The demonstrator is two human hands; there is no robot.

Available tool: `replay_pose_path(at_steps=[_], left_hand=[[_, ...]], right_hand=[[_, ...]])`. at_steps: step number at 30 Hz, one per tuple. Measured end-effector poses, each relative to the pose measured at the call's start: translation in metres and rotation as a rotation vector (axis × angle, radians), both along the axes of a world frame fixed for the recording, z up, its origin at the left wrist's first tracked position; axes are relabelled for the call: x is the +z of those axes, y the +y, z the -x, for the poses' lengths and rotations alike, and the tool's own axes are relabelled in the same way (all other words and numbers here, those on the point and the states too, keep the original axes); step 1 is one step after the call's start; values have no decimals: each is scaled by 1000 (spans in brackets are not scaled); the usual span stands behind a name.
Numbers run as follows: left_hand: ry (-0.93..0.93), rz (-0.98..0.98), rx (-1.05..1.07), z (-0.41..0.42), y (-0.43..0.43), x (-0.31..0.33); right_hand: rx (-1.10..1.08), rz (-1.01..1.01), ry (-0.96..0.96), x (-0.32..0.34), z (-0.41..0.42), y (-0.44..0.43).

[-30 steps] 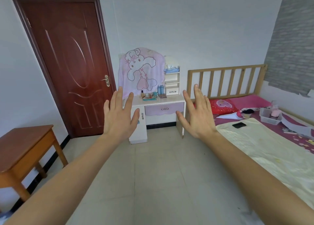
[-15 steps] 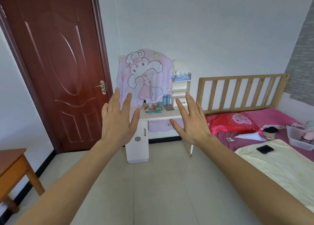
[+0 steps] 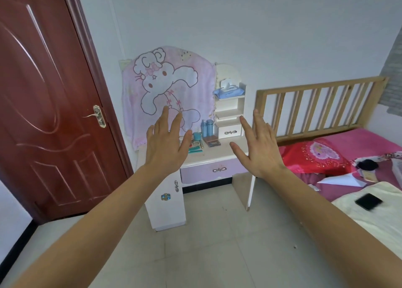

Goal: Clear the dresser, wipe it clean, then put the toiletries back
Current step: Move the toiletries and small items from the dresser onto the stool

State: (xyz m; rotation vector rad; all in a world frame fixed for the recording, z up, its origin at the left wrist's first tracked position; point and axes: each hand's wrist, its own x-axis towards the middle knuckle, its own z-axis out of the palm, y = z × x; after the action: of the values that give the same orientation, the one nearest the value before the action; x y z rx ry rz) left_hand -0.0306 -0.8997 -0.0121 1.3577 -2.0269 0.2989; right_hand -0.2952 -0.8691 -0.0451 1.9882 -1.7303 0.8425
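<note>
left hand (image 3: 166, 145), right hand (image 3: 258, 148): both spread flat, empty | small blue-and-teal toiletries (image 3: 206, 128): on white-and-lilac dresser surface (image 3: 217, 154), straight ahead between hands, untouched | surface runs left-right | likely nearer: left hand

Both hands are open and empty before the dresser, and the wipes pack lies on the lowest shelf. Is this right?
No. The head view shows the wipes pack on the top shelf, not the lowest. The left hand and right hand are open and empty before the dresser.
</note>
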Motion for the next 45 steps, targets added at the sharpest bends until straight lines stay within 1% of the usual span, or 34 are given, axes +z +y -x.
replay_pose_path(at_steps=[4, 8, 12, 15, 18, 20, 22, 24, 27, 33, 35, 41, 45], left_hand=[[-59, -73, 22, 27, -116, -3], [-139, -54, 73, 37, -232, 11], [-147, -106, 149, 26, -320, -3], [-190, -167, 148, 11, -377, -27], [-228, -246, 143, 1, -444, -55], [-217, -303, 148, -2, -494, -79], [-202, -363, 131, -2, -542, -108], [-242, -450, 89, 1, -586, -138], [-329, -571, 24, 5, -649, -181], [-371, -739, -43, 27, -736, -236], [-346, -798, -72, 34, -761, -256], [-385, -884, -54, 52, -815, -319], [-433, -910, -66, 64, -852, -362]], right_hand=[[48, -47, -12, -15, 24, -116], [66, -111, -20, -11, 37, -239], [100, -216, -111, -20, 28, -345], [144, -294, -106, -39, 21, -410], [184, -361, -40, -64, 18, -479], [167, -440, -19, -82, 13, -524], [139, -512, -37, -100, 6, -567], [120, -580, -39, -115, 0, -603], [95, -697, 21, -139, -7, -659], [67, -829, 8, -193, 2, -736], [59, -884, -12, -216, 7, -764], [128, -1030, -159, -286, 11, -837], [208, -1024, -241, -341, 7, -875]])
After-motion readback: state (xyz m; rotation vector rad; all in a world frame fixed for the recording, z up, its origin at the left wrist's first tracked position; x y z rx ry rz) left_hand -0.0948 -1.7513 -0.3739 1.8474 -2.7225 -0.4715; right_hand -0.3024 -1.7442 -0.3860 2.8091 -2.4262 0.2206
